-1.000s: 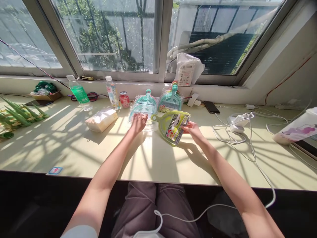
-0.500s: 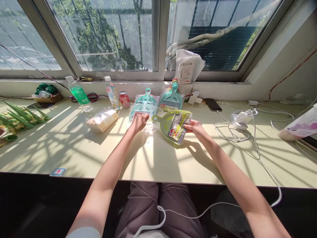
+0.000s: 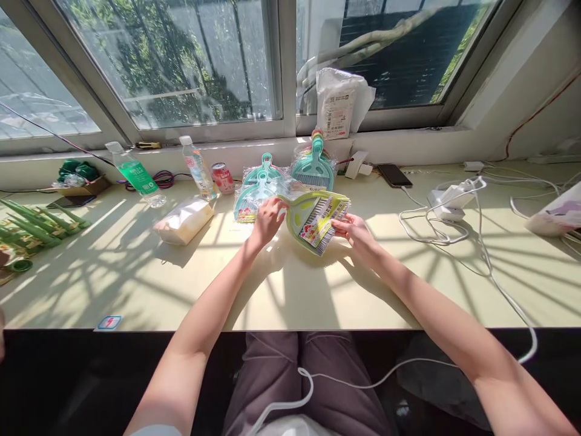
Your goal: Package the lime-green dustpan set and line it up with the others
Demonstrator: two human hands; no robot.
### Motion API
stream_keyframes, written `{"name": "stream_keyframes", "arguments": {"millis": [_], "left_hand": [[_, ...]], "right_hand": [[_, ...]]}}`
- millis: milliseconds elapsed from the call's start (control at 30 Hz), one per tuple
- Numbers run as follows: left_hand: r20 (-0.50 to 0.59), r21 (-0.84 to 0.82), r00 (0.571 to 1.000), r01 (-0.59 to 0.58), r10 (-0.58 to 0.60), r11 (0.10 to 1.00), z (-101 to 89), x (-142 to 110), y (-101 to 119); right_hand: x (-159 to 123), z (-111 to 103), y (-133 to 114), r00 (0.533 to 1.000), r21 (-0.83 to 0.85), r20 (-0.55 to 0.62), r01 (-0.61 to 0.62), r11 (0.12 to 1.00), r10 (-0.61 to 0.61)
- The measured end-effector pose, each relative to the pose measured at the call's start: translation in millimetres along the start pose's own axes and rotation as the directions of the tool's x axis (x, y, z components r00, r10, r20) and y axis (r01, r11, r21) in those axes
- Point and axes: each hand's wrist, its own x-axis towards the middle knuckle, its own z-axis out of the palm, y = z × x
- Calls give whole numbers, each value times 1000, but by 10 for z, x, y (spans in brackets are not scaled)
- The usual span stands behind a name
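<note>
A yellow-green dustpan and brush set (image 3: 313,221) with a printed label is held tilted above the table, its handle pointing left. My left hand (image 3: 267,221) is closed around the handle end. The pan's right edge, by the label and the brush bristles, is gripped between the thumb and fingers of my right hand (image 3: 354,230). Just behind my left hand lie turquoise dustpan sets (image 3: 254,197) in clear wrapping, overlapping one another. A stack of wrapped dustpan sets (image 3: 313,166), turquoise on top, leans against the sill behind the yellow-green one.
Left of my hands are a tissue pack (image 3: 184,221), a green-labelled bottle (image 3: 138,175), another bottle (image 3: 198,166) and a red can (image 3: 222,177). To the right lie a phone (image 3: 394,175), a charger (image 3: 449,203) and looped white cables (image 3: 490,260). A white parcel bag (image 3: 340,106) stands on the sill.
My left hand has left the turquoise dustpan sets, moving right to grasp the yellow-green set's handle. My right hand keeps its hold. The camera view has shifted slightly.
</note>
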Motion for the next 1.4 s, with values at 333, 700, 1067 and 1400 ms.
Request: {"name": "stream_keyframes", "arguments": {"millis": [333,700,1067,1400], "left_hand": [[-315,-298,920,-328,232,897,155,-83,202],[59,-972,841,170,-537,160,-75,60,503],[554,-805,809,461,-195,-375,-48,-83,1010],[589,-788,789,510,-177,-346,-21,-88,945]], "right_hand": [[138,61,178,990,224,-128,-31,974,61],[160,176,108,976,381,-218,73,922,12],[96,272,214,962,356,-270,131,925,-33],[113,178,38,986,305,-164,60,950,-10]]}}
